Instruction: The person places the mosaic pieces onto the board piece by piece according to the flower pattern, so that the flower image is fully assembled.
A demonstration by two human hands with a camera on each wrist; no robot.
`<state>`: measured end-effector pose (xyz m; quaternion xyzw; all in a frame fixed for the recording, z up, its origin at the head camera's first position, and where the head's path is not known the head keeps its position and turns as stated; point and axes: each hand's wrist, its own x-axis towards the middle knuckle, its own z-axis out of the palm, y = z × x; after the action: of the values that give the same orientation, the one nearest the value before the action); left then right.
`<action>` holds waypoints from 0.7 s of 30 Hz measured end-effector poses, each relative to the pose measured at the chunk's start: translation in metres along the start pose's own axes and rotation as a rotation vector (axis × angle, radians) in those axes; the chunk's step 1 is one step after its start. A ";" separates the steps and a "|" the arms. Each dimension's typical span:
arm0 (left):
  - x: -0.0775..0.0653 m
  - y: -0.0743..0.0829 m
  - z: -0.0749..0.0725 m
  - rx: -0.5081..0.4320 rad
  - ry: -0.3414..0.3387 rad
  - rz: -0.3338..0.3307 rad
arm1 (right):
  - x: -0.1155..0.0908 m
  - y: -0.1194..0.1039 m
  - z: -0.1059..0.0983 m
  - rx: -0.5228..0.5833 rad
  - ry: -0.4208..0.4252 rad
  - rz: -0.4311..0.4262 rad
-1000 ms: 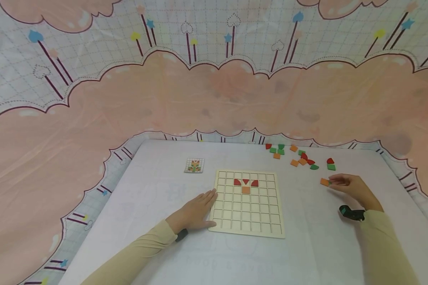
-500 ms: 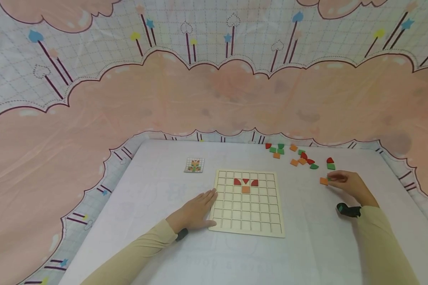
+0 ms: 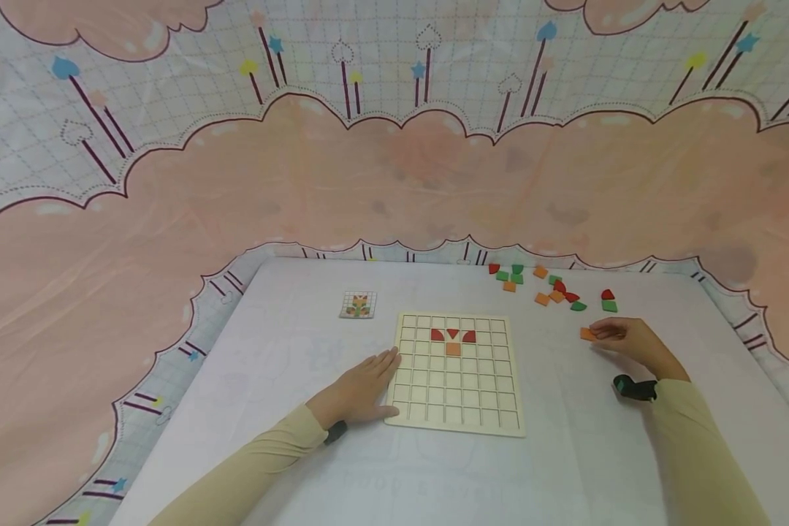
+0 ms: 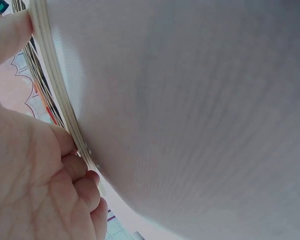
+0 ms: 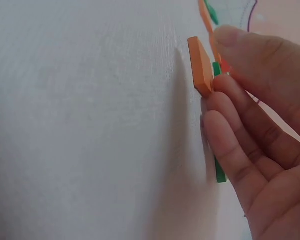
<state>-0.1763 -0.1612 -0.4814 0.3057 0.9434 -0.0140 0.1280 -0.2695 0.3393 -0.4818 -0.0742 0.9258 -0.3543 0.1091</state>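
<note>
A pale wooden grid board [image 3: 427,398] lies on the table. My left hand [image 3: 358,387] rests at its left edge, fingers extended and thumb near the lower corner; in the left wrist view the fingertips touch the board's edge [image 4: 60,90]. Set in the grid are two red quarter-round tiles, a red triangle [image 3: 453,334] and an orange square [image 3: 454,349]. To the right, my right hand [image 3: 634,343] pinches an orange square tile [image 5: 199,65] between thumb and fingers. The tile appears tilted and lifted off the table in the right wrist view.
Several loose orange, green and red tiles [image 3: 542,299] are scattered at the back right. A red tile [image 3: 608,294] and a green square [image 3: 609,307] lie together beyond my right hand. A small pattern card [image 3: 358,305] sits behind the board's left corner.
My right hand has shifted a little to the left, carrying the orange square tile with it. The left hand and the board have stayed in place.
</note>
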 end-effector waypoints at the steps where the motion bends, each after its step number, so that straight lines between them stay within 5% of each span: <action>1: 0.000 0.000 0.000 0.000 0.001 -0.001 | 0.000 -0.001 0.000 0.001 0.006 -0.002; 21: -0.002 0.001 -0.002 0.004 0.003 0.002 | 0.010 -0.008 0.009 -0.006 0.002 -0.029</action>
<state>-0.1749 -0.1611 -0.4793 0.3070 0.9432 -0.0150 0.1261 -0.2766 0.3249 -0.4844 -0.0874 0.9258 -0.3532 0.1030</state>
